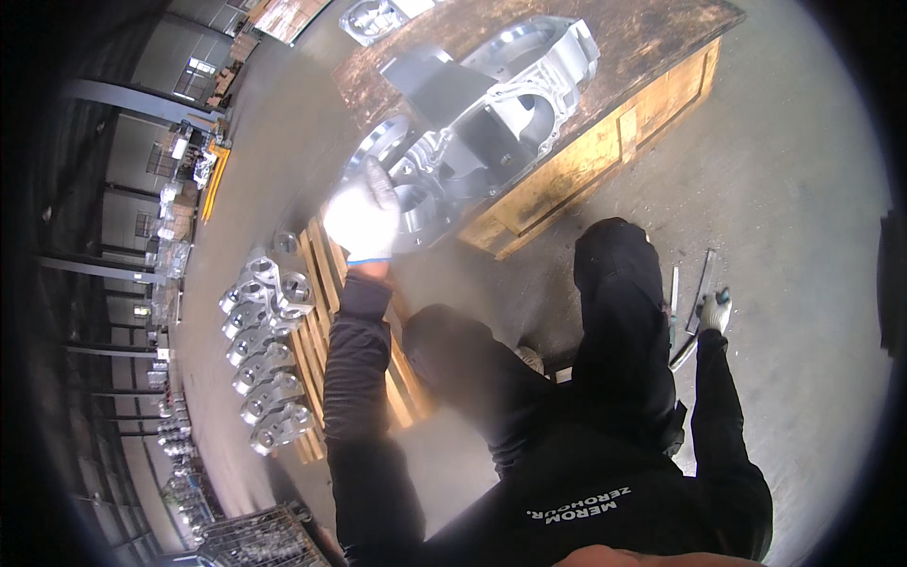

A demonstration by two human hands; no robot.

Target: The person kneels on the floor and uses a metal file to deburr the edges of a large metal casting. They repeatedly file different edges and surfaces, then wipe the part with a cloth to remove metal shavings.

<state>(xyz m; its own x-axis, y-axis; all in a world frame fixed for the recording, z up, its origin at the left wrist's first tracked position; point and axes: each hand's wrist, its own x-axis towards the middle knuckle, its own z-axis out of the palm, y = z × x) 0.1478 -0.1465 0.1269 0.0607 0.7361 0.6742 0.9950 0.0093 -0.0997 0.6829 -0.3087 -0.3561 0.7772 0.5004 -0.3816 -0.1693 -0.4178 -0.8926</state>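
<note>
My left hand, in a white glove, is at the near left end of a large silvery metal casting with round openings. Its fingers seem closed over the casting's rim, though glare washes out their detail. The casting lies on a worn wooden crate, its left end jutting past the crate's edge. Low on my right, my gloved right hand reaches down by the floor beside a long narrow grey metal strip. Its fingers are too small to make out, and whether they grip the strip is unclear. A thinner pale strip lies left of it.
On the left, several smaller metal castings stand in a row on a slatted wooden pallet. Another casting is beyond the crate. A wire mesh container stands at lower left. My bent knees are close to the crate.
</note>
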